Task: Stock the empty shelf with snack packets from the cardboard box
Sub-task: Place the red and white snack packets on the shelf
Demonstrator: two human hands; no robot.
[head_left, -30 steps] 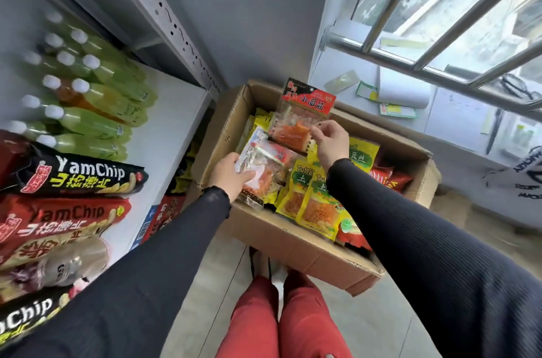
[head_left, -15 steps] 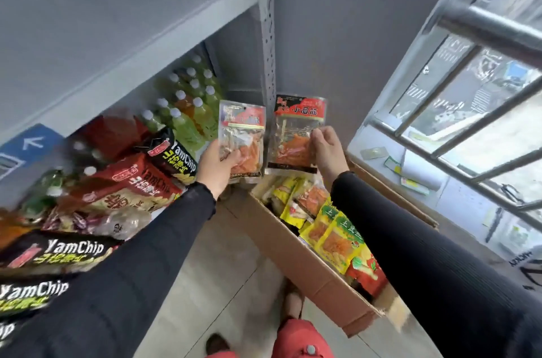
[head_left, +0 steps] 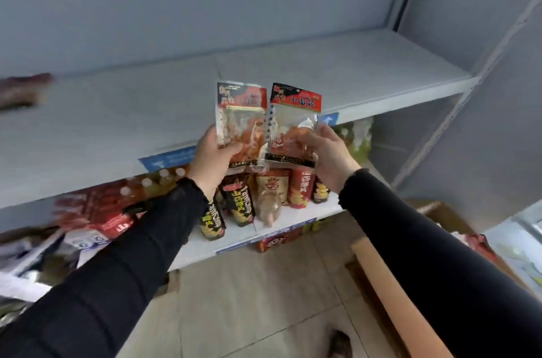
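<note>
— Above the shelf (head_left: 366, 76) edge: two snack packets (head_left: 242, 123), upright, side by side, ready for setting down.
— Gripping how?
— Left hand (head_left: 212, 157) and right hand (head_left: 330, 155) each pinching one packet's lower edge, keeping labels facing out.

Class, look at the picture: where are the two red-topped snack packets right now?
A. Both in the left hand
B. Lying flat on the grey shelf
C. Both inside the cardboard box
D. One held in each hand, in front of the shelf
D: the left hand grips one snack packet, the right hand the other packet, both upright before the grey shelf.
</note>
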